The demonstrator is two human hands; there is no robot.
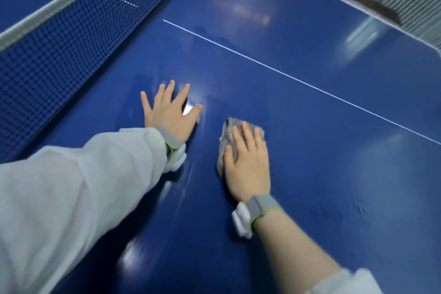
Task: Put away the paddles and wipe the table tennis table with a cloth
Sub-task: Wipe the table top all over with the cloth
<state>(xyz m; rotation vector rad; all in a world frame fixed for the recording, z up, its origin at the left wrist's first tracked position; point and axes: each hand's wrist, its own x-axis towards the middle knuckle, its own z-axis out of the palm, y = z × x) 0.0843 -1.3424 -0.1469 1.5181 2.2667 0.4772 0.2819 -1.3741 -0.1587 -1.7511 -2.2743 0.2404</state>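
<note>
My right hand presses the cloth flat-fingered on the blue tabletop, away from the net, to wipe. My left hand, splayed nearer the net, braces me. No paddles visible.

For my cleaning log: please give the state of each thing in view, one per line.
left hand: flat on the table, fingers spread, holds nothing
right hand: flat, pressing the cloth
cloth: crumpled, lying on the table
table tennis table: glossy
net: up, stretched
</note>
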